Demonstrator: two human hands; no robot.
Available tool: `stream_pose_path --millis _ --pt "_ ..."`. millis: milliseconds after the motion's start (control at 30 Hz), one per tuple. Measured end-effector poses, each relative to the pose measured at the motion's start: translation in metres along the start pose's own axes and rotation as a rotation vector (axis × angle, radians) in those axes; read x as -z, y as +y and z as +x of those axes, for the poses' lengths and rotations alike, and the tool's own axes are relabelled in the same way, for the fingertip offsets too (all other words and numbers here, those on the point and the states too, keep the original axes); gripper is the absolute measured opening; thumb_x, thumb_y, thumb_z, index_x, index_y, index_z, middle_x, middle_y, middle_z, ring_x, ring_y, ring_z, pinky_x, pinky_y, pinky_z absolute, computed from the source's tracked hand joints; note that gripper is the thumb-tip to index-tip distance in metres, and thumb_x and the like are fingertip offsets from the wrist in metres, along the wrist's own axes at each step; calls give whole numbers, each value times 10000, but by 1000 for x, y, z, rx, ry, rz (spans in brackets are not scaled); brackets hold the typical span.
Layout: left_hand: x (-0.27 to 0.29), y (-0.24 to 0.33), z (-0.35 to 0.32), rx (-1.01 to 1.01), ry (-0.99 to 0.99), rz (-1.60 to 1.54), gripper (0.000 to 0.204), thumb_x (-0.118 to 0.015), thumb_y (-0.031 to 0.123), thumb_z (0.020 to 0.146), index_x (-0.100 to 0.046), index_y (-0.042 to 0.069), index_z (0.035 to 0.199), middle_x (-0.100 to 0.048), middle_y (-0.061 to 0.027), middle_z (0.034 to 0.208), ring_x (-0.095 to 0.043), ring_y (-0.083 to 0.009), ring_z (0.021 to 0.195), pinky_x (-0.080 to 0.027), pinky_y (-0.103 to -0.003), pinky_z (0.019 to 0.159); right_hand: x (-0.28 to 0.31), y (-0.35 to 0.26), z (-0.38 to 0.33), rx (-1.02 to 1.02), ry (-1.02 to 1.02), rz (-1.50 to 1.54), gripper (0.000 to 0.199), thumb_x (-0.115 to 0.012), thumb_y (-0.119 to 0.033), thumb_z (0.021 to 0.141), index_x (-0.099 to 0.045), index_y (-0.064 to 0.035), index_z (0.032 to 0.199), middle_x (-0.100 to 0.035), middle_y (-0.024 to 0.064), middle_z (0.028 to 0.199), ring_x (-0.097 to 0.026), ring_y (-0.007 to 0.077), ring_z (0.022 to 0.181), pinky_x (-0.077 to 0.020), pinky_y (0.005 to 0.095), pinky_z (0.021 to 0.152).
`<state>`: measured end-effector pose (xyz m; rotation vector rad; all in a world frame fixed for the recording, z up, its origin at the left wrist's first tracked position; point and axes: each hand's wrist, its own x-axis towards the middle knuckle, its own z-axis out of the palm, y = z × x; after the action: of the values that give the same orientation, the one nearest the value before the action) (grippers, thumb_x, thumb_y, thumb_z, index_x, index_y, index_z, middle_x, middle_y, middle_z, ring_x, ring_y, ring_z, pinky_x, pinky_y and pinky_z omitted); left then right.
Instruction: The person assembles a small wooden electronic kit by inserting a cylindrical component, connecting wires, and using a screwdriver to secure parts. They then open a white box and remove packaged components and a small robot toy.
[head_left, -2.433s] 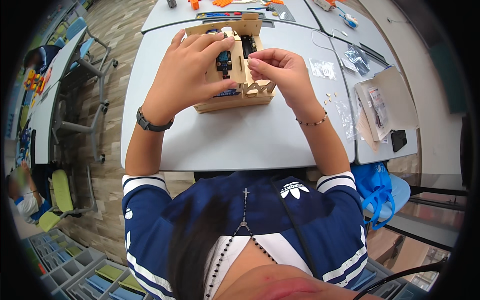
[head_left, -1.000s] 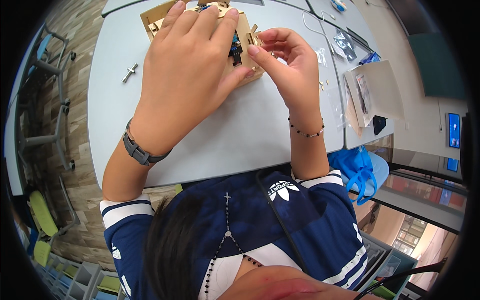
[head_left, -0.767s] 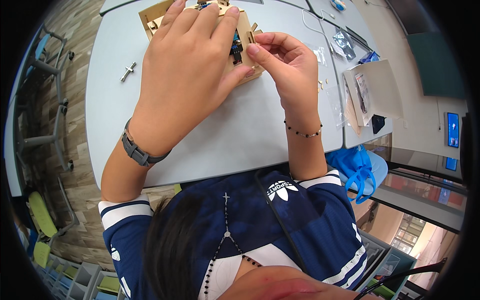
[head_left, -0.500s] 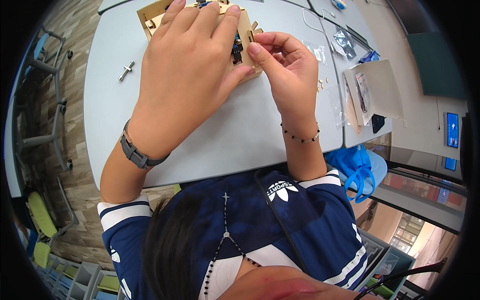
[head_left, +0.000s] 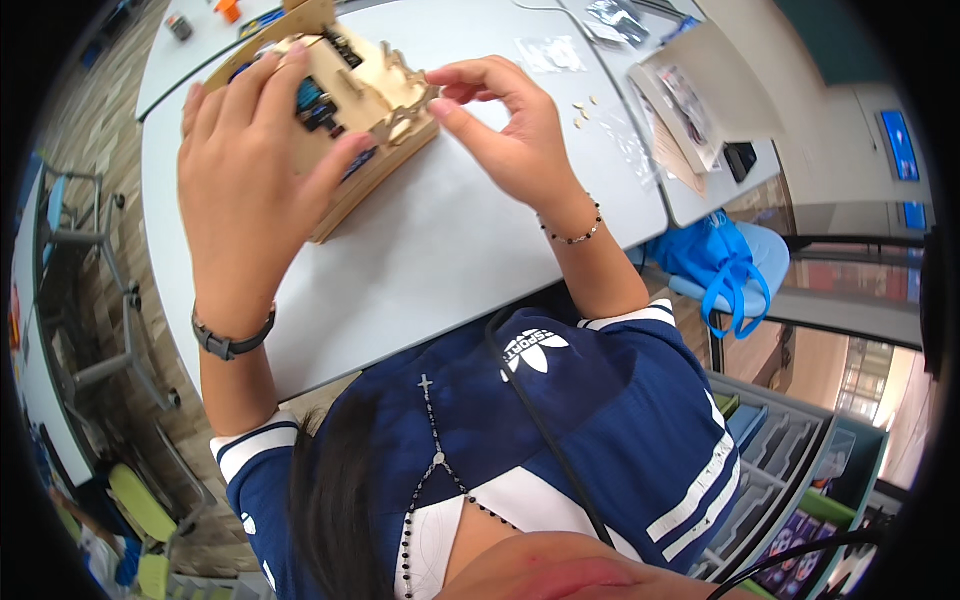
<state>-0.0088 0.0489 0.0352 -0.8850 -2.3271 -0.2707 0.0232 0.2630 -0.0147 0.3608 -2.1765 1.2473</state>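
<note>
A box-shaped model of pale plywood [head_left: 375, 95] stands at the table's far side, with dark and blue electronic parts [head_left: 316, 105] set in its top. My left hand [head_left: 245, 170] lies over its left side, fingers spread and thumb stretched across the near part. At the model's right edge my right hand [head_left: 505, 125] is closed in a pinch, thumb against fingers. A small notched wooden piece [head_left: 402, 122] sits at those fingertips; blur hides whether it is fixed to the model.
Several small wooden bits [head_left: 580, 115] and a clear plastic bag [head_left: 550, 54] lie right of the model. An opened white box [head_left: 715, 95] holds bagged parts on the adjoining table. A blue bag [head_left: 715, 260] sits on a chair at the right.
My view has shifted, and the model now appears turned and farther left. More of its top shows as my left hand has moved left. My right hand stays pinched at its right edge.
</note>
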Motion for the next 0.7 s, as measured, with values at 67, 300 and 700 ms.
stream_pose_path --millis 67,300,700 --pt "0 1 -1 9 -11 31 592 -710 404 719 -567 84 1196 -589 -95 1165 -549 -271 1071 -345 -451 991 29 24 -7 18 63 -293 132 -660 -113 764 -665 -58 884 -626 86 830 -602 193 746 -485 282 657" --pt "-1 2 0 27 -35 75 645 -713 451 702 -548 130 1237 -586 -89 1184 -556 -257 1078 -309 -492 1026 110 92 -56 -535 -38 -839 231 -640 -293 775 -696 -70 795 -654 100 818 -634 252 736 -492 337 640" --pt "6 5 -4 37 48 123 685 -714 427 713 -474 165 1299 -579 -60 1171 -493 -247 1145 -211 -549 1025 110 114 -51 -374 -129 -938 189 -629 -239 776 -675 -56 778 -642 100 783 -626 252 671 -494 343 594"
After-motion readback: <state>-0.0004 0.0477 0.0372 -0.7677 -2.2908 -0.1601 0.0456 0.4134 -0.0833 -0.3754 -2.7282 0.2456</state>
